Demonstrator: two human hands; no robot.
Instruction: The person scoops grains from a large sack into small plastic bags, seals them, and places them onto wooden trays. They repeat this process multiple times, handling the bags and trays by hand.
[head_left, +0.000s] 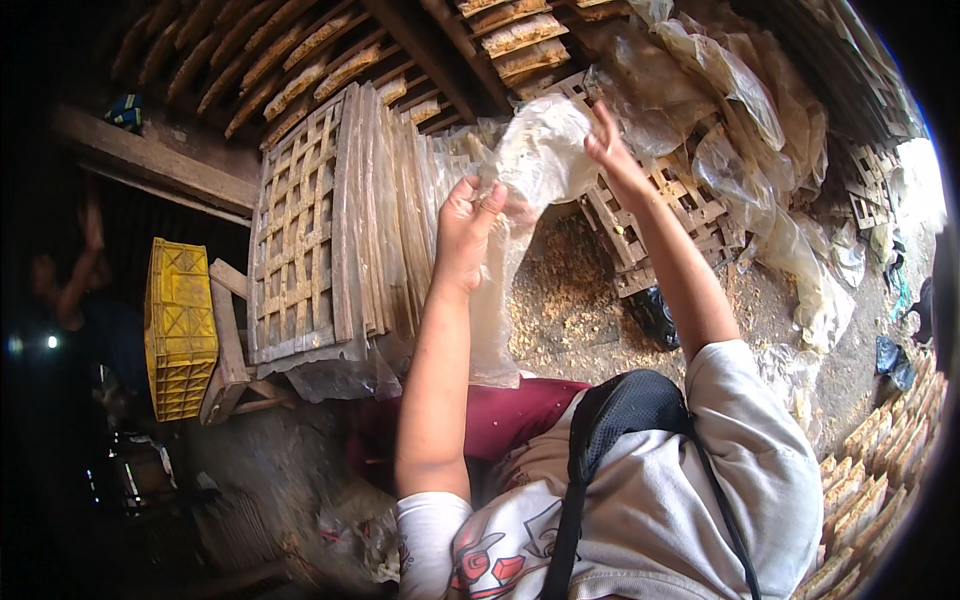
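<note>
My left hand (469, 229) grips a crumpled sheet of clear plastic film (544, 150) marked with whitish residue, thumb on top. The film hangs down between my forearms. My right hand (615, 150) is at the film's right edge with its fingers spread; whether it touches the film I cannot tell. Left of my left hand stands a row of wooden lattice trays (296, 232) set on edge, with plastic sheets between them.
A yellow plastic crate (180, 322) stands at the left, near a person in the dark. Racks of slabs (322, 67) fill the top. Plastic sheets (735, 142) are heaped over lattice trays (675, 202) at the right. Crumbs (562, 300) litter the floor.
</note>
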